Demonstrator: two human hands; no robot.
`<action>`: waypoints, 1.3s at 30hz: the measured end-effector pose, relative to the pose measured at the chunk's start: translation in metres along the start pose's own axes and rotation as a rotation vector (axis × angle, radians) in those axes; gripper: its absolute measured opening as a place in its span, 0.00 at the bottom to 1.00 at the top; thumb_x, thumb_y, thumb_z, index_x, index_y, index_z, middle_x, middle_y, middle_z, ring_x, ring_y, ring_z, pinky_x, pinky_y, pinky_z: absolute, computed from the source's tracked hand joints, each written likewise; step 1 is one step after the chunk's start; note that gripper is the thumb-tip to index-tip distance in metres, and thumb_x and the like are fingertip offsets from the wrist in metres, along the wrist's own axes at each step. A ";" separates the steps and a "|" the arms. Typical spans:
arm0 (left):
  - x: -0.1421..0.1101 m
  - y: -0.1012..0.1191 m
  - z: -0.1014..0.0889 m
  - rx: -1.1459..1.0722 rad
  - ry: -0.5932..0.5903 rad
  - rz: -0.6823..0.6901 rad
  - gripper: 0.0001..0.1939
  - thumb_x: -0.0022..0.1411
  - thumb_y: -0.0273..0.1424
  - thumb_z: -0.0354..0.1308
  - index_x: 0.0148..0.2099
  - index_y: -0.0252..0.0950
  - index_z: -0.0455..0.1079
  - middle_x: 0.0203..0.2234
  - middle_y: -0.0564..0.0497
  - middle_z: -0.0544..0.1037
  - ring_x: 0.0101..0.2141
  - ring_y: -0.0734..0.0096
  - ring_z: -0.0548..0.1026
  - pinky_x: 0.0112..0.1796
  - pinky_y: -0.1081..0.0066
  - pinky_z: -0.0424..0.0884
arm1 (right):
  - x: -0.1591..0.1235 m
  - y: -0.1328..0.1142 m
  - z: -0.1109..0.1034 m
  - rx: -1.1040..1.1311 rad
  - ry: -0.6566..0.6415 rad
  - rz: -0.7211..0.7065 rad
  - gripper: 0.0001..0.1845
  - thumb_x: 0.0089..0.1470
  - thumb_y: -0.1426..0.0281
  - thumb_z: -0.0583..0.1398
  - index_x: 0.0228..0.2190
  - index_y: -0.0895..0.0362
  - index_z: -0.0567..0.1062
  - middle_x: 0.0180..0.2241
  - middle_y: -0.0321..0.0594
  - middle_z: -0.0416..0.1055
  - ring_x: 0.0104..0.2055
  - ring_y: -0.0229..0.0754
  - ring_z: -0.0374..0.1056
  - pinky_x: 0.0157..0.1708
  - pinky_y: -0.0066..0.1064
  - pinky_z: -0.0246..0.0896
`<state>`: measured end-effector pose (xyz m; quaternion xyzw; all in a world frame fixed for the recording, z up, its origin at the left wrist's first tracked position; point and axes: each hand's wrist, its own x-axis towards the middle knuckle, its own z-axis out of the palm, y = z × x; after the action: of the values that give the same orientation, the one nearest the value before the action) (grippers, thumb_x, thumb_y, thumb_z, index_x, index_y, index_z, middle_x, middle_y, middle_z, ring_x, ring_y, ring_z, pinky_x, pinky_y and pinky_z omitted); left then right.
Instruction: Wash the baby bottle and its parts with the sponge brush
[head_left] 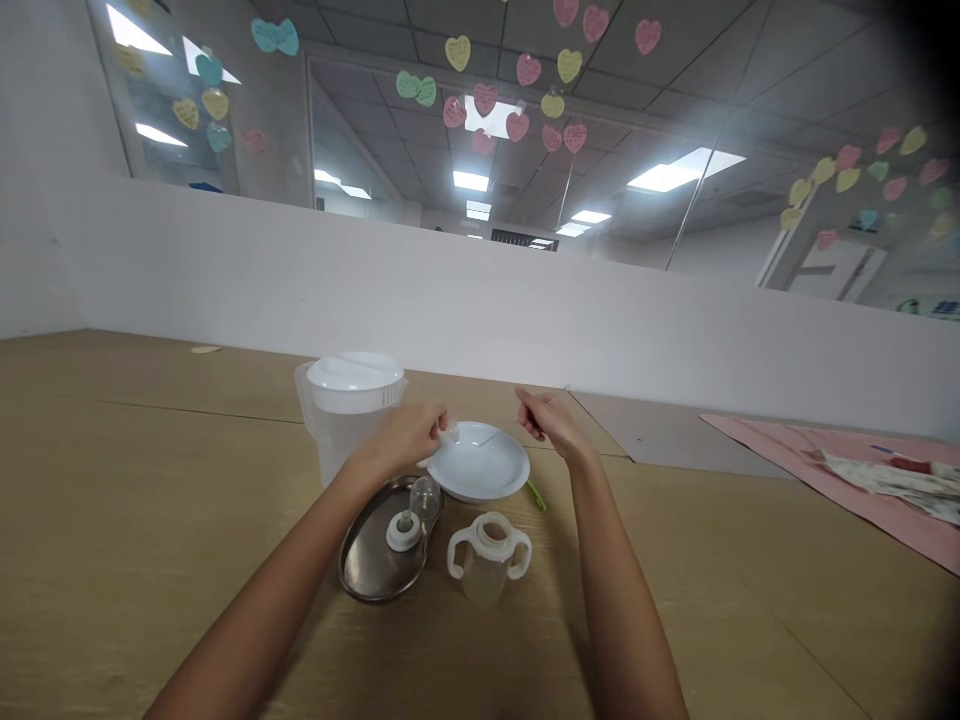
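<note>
My left hand (405, 437) pinches a small white tab at the left rim of a shallow white plate (478, 466). My right hand (547, 420) hangs just right of the plate, its fingers curled together around nothing visible. Behind my left hand stands a clear plastic jug (341, 438) with a white lid. Near my left wrist, a steel oval tray (367, 565) holds a glass baby bottle (424, 497) and a white bottle collar (403, 531). A two-handled clear cup (487, 560) stands below the plate.
A green handle (535, 494) pokes out from behind the plate. The wooden table runs wide to both sides. To the right lie a grey board (675, 430) and a pink mat (847, 470) with a patterned cloth (885, 480). A white wall stands behind the table.
</note>
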<state>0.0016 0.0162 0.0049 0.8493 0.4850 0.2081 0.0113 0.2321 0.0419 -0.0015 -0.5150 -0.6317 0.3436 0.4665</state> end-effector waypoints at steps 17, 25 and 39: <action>0.014 0.011 0.016 -0.871 0.120 0.071 0.09 0.49 0.30 0.54 0.33 0.31 0.67 0.29 0.49 0.74 0.32 0.71 0.72 0.35 0.71 0.68 | -0.036 -0.059 0.043 -0.010 0.394 -0.385 0.29 0.51 0.51 0.48 0.09 0.56 0.53 0.10 0.29 0.46 0.14 0.28 0.45 0.15 0.23 0.43; 0.016 0.017 0.031 -0.879 0.050 0.174 0.10 0.52 0.30 0.52 0.36 0.31 0.69 0.31 0.48 0.75 0.34 0.70 0.72 0.37 0.71 0.67 | -0.032 -0.053 0.050 -0.219 0.293 -0.383 0.28 0.52 0.52 0.47 0.11 0.58 0.58 0.11 0.30 0.49 0.16 0.30 0.49 0.18 0.24 0.45; 0.016 0.021 0.025 -0.927 0.022 0.205 0.14 0.55 0.33 0.51 0.38 0.30 0.71 0.30 0.48 0.76 0.33 0.68 0.70 0.35 0.71 0.66 | -0.037 -0.056 0.057 -0.399 0.508 -0.596 0.25 0.58 0.59 0.42 0.13 0.55 0.54 0.13 0.31 0.50 0.17 0.32 0.48 0.20 0.26 0.43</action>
<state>0.0347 0.0227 -0.0082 0.7961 0.2547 0.4115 0.3634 0.1611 -0.0044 0.0223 -0.4584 -0.6719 -0.0723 0.5772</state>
